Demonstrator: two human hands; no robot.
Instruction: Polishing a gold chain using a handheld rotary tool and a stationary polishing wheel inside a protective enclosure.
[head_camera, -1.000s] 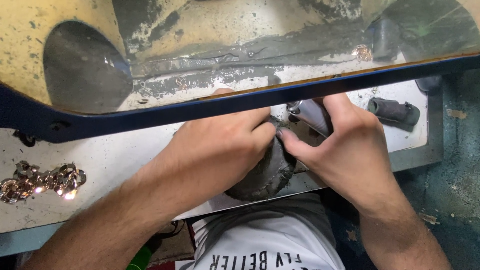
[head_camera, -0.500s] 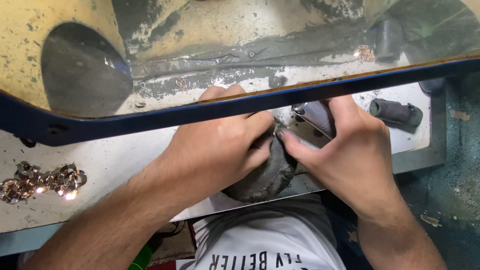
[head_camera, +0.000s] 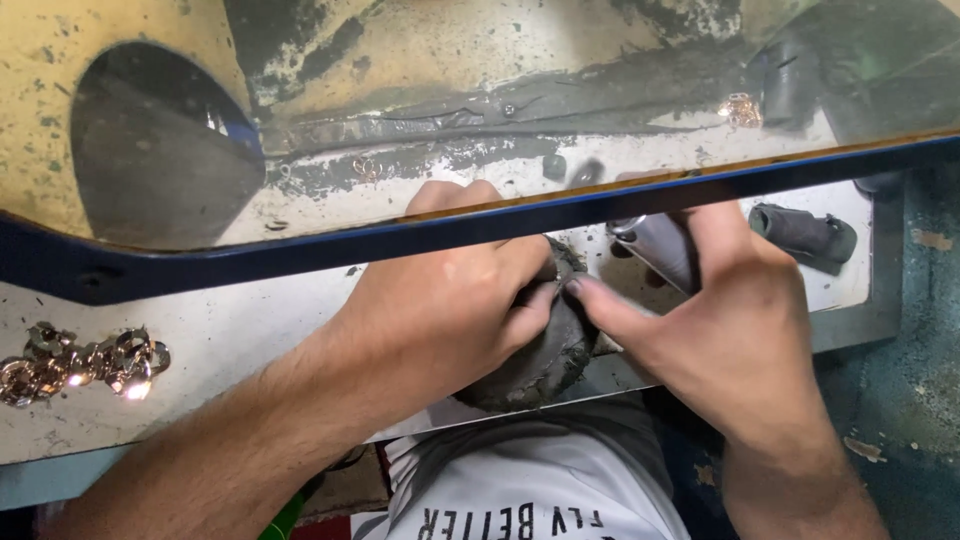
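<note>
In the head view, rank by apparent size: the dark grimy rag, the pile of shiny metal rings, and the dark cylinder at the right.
1. Dark grimy rag, though hands partly hide it.
2. Pile of shiny metal rings.
3. Dark cylinder, not much smaller than the rings.

Blue-edged shield (head_camera: 300, 250) blocks above; bench (head_camera: 250, 340) left open.

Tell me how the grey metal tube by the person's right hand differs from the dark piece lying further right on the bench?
The metal tube is light grey and shiny; the dark piece is matte charcoal. The tube is touched and partly covered by the right hand, whereas the dark piece lies free, apart from both hands. The tube tilts steeply; the dark piece lies nearly level. Both are roughly cylindrical and rest on the white bench.
</note>
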